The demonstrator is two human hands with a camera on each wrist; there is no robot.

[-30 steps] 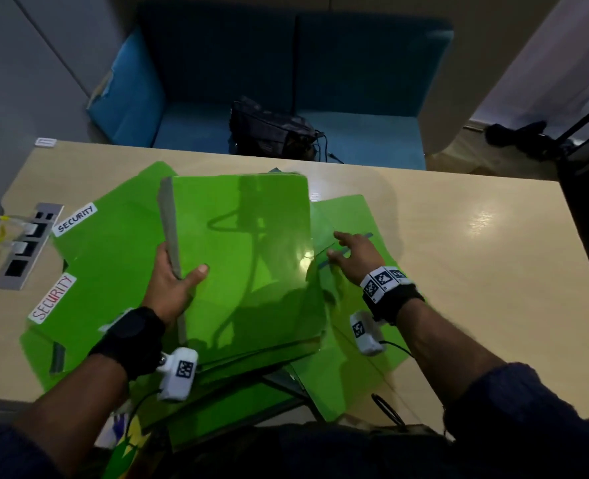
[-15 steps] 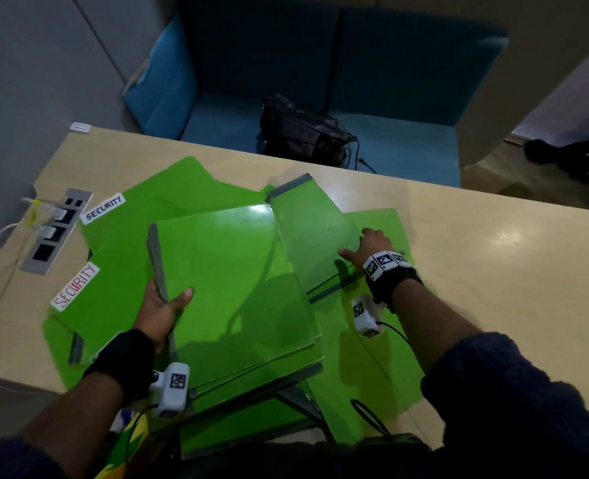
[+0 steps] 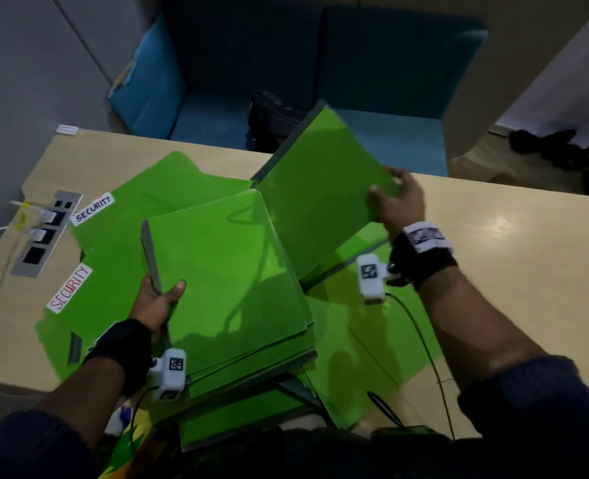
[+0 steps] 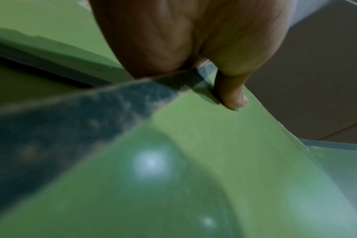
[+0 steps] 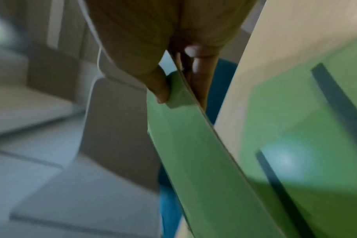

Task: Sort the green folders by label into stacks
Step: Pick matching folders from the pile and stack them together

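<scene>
My left hand [image 3: 160, 299] grips the grey spine of a stack of green folders [image 3: 224, 271] held over the table's near side; its thumb [image 4: 232, 96] presses the top cover. My right hand [image 3: 395, 202] pinches the edge of a single green folder [image 3: 317, 198] and holds it tilted up above the pile, thumb on the upper face [image 5: 161, 90] and fingers behind. Two more green folders [image 3: 124, 236] lie flat at the left, each with a white SECURITY label [image 3: 92, 209]. Other green folders [image 3: 355, 357] lie under my right arm.
A beige table [image 3: 510, 264] stretches bare to the right. A grey socket strip [image 3: 46, 243] with white plugs and cables sits at the left edge. A blue sofa [image 3: 320, 81] with a black bag [image 3: 272, 115] stands behind the table.
My right hand has taken hold of a folder that lay on the pile and raised it, tilting it up and to the right. The left hand keeps its grip on the stack.
</scene>
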